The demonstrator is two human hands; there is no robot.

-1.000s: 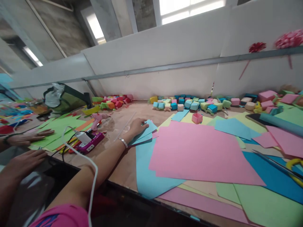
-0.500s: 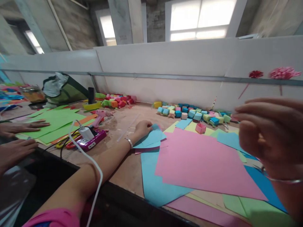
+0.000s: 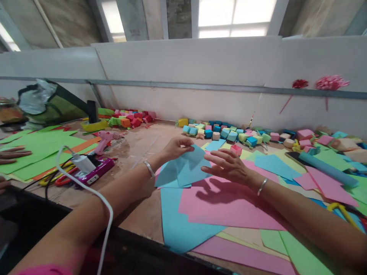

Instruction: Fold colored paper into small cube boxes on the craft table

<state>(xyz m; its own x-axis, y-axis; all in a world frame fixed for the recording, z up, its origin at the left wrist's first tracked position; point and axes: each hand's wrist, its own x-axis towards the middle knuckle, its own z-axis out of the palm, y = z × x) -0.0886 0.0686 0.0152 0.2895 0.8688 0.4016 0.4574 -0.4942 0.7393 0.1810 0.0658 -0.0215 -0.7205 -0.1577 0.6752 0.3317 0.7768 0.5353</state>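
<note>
Between the thumb and fingers of my left hand (image 3: 176,148) is the top corner of a blue sheet of paper (image 3: 193,168). Its lower part stands raised over other blue paper (image 3: 166,177) lying on the table. My right hand (image 3: 229,166) hovers at the sheet's right edge, fingers spread and holding nothing. Below it lies a large pink sheet (image 3: 229,214), with the hand's shadow on it. A larger blue sheet (image 3: 186,227) sticks out from under the pink one. A small pink paper box (image 3: 236,149) sits behind my right hand.
Small coloured paper cubes (image 3: 225,133) line the back wall. To the left are a purple power strip (image 3: 100,170) with a white charger and cable, a pink glue gun (image 3: 103,142) and green sheets (image 3: 43,152) under another person's hand (image 3: 13,154). Yellow-handled scissors (image 3: 342,212) lie right.
My left hand has lifted the blue sheet's corner. My right hand has come down and leftward from the right edge of view, its fingers opening beside the sheet. The view has turned right.
</note>
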